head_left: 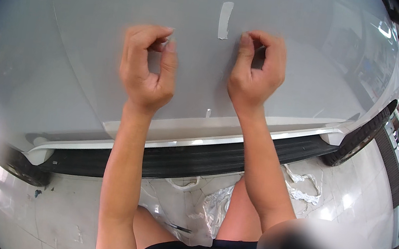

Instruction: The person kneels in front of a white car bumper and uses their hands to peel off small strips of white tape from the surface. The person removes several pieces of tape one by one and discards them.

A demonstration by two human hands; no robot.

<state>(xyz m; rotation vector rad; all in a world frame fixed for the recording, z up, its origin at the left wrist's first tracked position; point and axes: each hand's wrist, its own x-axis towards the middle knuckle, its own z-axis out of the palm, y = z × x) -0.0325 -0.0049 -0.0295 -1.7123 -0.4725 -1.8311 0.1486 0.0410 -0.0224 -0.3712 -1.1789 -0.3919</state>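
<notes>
Both hands are raised in front of the grey side panel (200, 3) of a vehicle, a short gap between them. The thumb and index finger of my left hand (147, 70) are curled together; a tiny pale edge shows at the tips, too small to name. To the right, my right hand (259, 74) makes a similar pinch, and anything between its fingertips is hidden. A short whitish strip of tape (225, 21) is stuck upright on the panel, just left of my right fingertips. Lower down sits a smaller pale strip (208, 113).
A black running board (189, 161) with a white edge runs along the vehicle's bottom, between two tyres (358, 140). Crumpled whitish film (216, 205) and loose strips (305, 184) lie on the tiled floor around my legs, near a thin black object (178, 228).
</notes>
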